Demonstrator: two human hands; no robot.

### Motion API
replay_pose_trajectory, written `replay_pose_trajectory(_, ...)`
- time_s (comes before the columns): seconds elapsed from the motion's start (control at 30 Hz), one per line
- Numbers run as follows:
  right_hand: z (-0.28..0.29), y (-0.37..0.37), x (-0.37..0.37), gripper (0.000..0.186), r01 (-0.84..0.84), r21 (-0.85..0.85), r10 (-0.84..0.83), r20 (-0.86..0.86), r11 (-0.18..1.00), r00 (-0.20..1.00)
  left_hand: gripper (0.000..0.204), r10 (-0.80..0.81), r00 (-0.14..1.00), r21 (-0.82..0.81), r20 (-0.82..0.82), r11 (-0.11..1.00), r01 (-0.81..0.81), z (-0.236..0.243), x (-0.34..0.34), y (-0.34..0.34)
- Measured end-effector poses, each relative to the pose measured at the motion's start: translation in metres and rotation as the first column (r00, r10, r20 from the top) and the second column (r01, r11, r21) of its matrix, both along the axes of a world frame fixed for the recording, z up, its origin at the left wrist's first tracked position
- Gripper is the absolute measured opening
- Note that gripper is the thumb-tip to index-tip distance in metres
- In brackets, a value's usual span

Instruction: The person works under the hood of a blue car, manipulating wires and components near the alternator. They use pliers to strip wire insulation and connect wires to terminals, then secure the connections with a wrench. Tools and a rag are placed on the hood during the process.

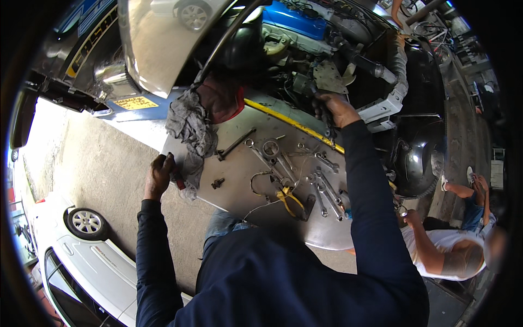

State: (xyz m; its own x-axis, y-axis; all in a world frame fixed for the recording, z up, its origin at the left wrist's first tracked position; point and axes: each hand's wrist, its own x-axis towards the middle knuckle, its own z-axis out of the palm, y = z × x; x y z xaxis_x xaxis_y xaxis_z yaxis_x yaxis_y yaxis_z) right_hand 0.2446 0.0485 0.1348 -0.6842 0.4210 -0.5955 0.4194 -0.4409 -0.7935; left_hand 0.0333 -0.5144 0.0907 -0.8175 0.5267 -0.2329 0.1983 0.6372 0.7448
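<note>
My left hand [160,171] grips a red-handled object [178,177] at the metal work surface's [229,185] left edge, beside a crumpled grey rag [190,122] and a red cloth [222,98]. My right hand [339,110] is closed around a dark tool or part [326,117] at the engine bay [294,65]; what exactly it is I cannot make out. Below lie several steel wrenches [327,193], yellow-handled pliers [289,200], a long bar tool [237,143] and a small dark fitting [218,183]. A long yellow bar [289,122] runs along the back of the surface.
An engine with a blue cover [294,19] is at the top. A white car [81,261] stands on the concrete floor [120,158] at lower left. A person in a white shirt [436,250] is at my right, another seated person [476,201] beyond. A black vehicle part [414,158] lies right.
</note>
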Motion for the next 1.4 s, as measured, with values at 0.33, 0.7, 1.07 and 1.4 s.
replay_pose_trajectory(0.33,-0.152,0.053,-0.05,0.018,0.005,-0.323,-0.097,-0.268,0.946,0.959,0.038,0.281,0.92,-0.177,0.272,0.955,-0.239,-0.003,-0.009,0.008)
replay_pose_trajectory(0.7,-0.184,0.048,-0.086,0.02,0.176,-0.527,-0.306,-0.17,0.832,0.937,0.035,0.161,0.971,-0.056,0.177,0.987,-0.153,-0.021,-0.02,0.002)
replay_pose_trajectory(1.07,-0.196,0.056,-0.094,0.019,0.193,-0.699,-0.34,-0.076,0.689,0.937,0.037,0.081,0.992,-0.051,0.092,0.996,-0.076,-0.019,-0.017,-0.001)
replay_pose_trajectory(1.4,-0.188,0.06,-0.085,0.017,0.105,-0.686,-0.282,-0.151,0.72,0.947,0.037,0.102,0.995,-0.073,0.006,0.992,-0.101,-0.015,-0.008,0.007)
